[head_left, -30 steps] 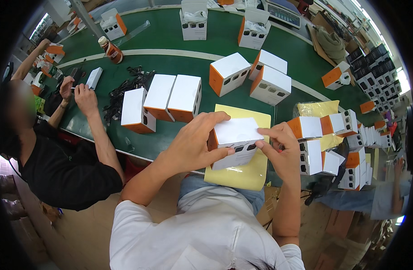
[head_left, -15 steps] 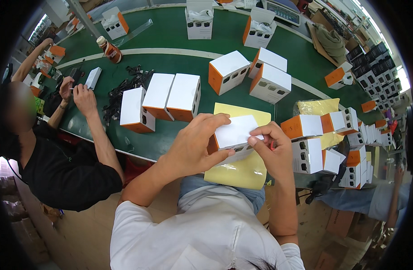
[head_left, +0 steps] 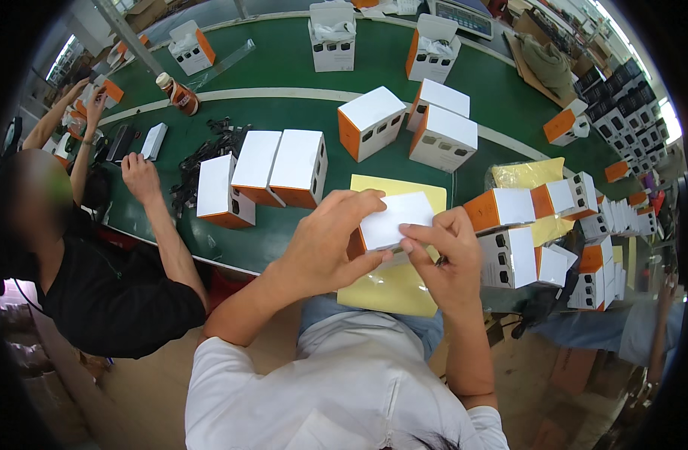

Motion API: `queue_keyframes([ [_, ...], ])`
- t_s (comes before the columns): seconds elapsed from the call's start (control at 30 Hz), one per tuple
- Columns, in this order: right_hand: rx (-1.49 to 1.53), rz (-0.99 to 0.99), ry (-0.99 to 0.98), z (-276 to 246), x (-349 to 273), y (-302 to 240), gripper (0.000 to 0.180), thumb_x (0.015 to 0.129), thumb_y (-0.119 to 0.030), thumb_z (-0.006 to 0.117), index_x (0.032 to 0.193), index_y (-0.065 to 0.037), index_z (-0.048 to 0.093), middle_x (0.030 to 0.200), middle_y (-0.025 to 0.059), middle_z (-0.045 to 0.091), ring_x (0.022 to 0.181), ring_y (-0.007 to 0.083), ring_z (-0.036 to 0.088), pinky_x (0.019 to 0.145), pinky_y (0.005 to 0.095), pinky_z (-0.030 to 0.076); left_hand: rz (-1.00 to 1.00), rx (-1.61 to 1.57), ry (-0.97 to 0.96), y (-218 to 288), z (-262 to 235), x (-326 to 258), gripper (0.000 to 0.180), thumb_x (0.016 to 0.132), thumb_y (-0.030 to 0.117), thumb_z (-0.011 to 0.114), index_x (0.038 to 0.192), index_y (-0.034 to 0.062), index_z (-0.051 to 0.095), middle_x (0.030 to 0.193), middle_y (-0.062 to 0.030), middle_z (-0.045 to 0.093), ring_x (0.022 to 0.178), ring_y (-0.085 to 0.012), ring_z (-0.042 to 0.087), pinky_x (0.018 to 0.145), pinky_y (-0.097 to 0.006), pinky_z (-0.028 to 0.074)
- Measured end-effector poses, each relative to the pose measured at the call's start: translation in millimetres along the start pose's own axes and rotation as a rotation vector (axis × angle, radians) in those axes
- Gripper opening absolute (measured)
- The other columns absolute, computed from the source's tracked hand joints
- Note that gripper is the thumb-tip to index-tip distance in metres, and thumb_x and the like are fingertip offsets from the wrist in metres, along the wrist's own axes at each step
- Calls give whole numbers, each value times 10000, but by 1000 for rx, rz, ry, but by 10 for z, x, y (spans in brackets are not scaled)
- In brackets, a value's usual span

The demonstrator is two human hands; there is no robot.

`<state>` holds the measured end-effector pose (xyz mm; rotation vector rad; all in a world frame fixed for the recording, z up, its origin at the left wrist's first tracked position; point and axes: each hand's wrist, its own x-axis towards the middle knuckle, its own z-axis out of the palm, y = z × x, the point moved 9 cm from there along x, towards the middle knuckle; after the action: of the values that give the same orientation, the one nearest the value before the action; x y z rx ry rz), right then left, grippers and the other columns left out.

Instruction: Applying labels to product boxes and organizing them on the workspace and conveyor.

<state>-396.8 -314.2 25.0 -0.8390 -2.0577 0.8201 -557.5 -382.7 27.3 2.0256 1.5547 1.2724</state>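
Head view: one white-and-orange carton (head_left: 395, 219), situated before the person, above a yellow sheet (head_left: 385, 291) at the near edge of a green counter (head_left: 284, 111). Left hand (head_left: 327, 244): fingers spread wide, holding the carton's left end. Right hand (head_left: 447, 259): thumb and forefinger nearly together at its near top edge; whether gripping, cannot tell. Leftward: three similar cartons (head_left: 255, 165), black cables (head_left: 213, 150).

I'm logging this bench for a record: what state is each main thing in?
Held box: top closed
Left hand: gripping that box's left side
Right hand: thumb and forefinger at its top edge
Yellow sheet: lying beneath it
Three boxes at left: closed
Three boxes ahead: closed
Three far boxes: flaps up, white wrapping inside
Brown bottle: capped
Black cables: heaped, tangled
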Motion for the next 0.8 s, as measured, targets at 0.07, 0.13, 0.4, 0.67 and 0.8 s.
queue_keyframes([
  [0.07, -22, 151, 2, -69, -45, 115, 265, 843, -28, 739, 1099, -43, 674, 885, 52, 502, 728, 158, 492, 662, 284, 440, -7, 30, 14, -50, 11, 40, 587, 761, 185, 861, 1242, 42, 557, 1319, -182, 640, 1146, -373, 608, 962, -427, 490],
  [0.13, 54, 301, -9, -118, -175, 421, 275, 862, -4, 682, 1131, -35, 633, 944, 79, 500, 788, 182, 502, 720, 301, 449, -6, 127, 51, -153, -29, 143, 533, 801, 191, 823, 1237, 40, 556, 1333, -202, 619, 1156, -398, 594, 978, -435, 482],
  [0.4, 23, 418, -100, -349, -637, 988, 332, 959, 35, 509, 1283, -19, 456, 1139, 158, 477, 1007, 227, 508, 915, 328, 437, 18, 684, 37, -581, 178, 371, 437, 836, 170, 771, 1205, 38, 579, 1412, -224, 509, 1295, -439, 485, 1072, -490, 438],
  [0.67, 218, 583, -53, -351, -750, 1317, 155, 935, 35, 583, 1089, 23, 582, 1006, 99, 551, 836, 159, 544, 792, 269, 458, 129, 149, -410, -635, 1572, 218, 535, 890, 253, 710, 1350, 40, 540, 1505, -170, 464, 1414, -387, 409, 1169, -525, 335],
  [0.8, 133, 537, -19, -323, -677, 1227, 196, 924, 35, 621, 1110, 20, 681, 958, 82, 606, 852, 158, 572, 785, 271, 464, 210, 243, -538, -774, 1824, 216, 696, 910, 415, 688, 1478, 73, 477, 1629, -136, 335, 1531, -342, 248, 1244, -559, 160],
])
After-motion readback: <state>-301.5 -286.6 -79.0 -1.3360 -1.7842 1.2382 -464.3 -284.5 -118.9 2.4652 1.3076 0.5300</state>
